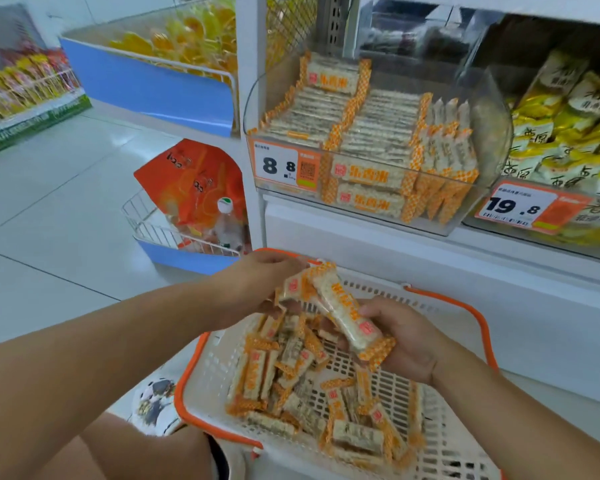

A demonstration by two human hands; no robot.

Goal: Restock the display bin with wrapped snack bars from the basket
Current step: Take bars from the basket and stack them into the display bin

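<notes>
left hand (257, 285) + right hand (400, 336) grip snack bars (340, 306) | over basket (465, 410)

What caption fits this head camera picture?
Both hands hold snack bars over the basket, below the display bin.

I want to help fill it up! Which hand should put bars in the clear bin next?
Probably the right hand: it grips a snack bar and sits below the bin. The left hand, holding bars too, is further left.
</notes>
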